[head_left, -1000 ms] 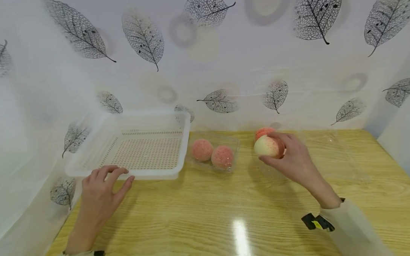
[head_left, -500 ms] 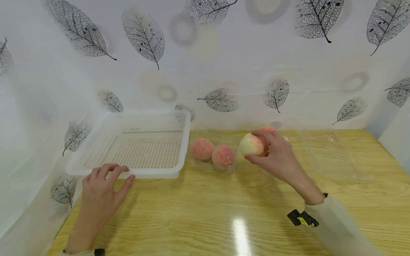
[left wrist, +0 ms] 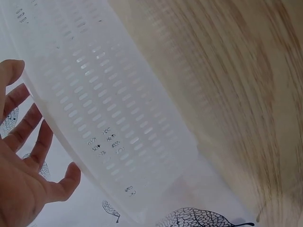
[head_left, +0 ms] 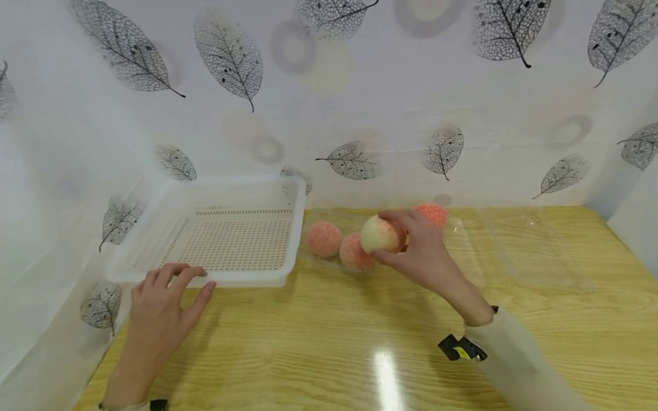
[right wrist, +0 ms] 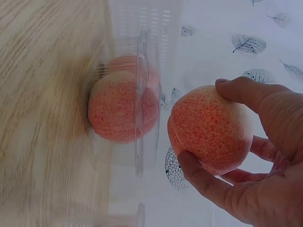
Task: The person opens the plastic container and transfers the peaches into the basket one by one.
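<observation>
My right hand (head_left: 420, 247) grips a peach (head_left: 381, 234), cream on one side and speckled pink-red on the other, held in the air. In the right wrist view the thumb and fingers curl round this peach (right wrist: 210, 130). Close beside it in the head view is a clear plastic box (head_left: 331, 266) with two pink peaches (head_left: 325, 239) in it. My left hand (head_left: 160, 302) rests its fingertips on the front rim of a white perforated basket (head_left: 255, 276). From the left wrist view, the relaxed fingers (left wrist: 40, 142) lie along the basket's rim.
Another red-pink peach (head_left: 433, 215) sits behind my right hand, at the back of the wooden table (head_left: 290, 352). A clear plastic piece (head_left: 537, 246) lies to its right. A leaf-printed white sheet (head_left: 391, 124) rises behind everything.
My right hand has carried the peach leftward, from in front of the back peach to beside the box with two peaches. The left hand has stayed at the basket rim.
</observation>
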`<state>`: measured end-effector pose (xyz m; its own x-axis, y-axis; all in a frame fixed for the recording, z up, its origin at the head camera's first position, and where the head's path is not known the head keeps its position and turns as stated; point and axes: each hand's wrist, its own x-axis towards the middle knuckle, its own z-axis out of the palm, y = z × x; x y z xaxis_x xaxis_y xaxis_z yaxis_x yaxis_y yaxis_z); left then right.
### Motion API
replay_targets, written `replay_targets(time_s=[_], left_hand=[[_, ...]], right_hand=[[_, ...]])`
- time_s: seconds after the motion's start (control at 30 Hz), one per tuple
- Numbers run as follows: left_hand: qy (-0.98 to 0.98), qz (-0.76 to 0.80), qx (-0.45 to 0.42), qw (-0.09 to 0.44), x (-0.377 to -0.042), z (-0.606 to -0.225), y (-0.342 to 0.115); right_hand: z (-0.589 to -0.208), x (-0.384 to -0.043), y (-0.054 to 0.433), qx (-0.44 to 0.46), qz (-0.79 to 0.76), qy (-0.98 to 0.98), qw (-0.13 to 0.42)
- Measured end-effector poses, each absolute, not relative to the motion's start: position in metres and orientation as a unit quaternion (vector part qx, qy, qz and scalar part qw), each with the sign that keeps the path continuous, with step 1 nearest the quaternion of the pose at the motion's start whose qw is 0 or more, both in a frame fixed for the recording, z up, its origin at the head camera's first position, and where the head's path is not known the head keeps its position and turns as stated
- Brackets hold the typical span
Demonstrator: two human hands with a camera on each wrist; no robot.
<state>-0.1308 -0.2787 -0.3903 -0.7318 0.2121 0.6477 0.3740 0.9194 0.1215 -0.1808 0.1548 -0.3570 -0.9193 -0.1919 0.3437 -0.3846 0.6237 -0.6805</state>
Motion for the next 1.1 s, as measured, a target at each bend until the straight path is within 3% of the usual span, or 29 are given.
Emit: replay_targets(time_s=[1.1], left_hand=[[-0.92,-0.14,-0.165,0.328,-0.133,-0.391,-0.282]], right_hand=[[-0.35,-0.195,0.104,0.222,0.403,-0.881,0.112]])
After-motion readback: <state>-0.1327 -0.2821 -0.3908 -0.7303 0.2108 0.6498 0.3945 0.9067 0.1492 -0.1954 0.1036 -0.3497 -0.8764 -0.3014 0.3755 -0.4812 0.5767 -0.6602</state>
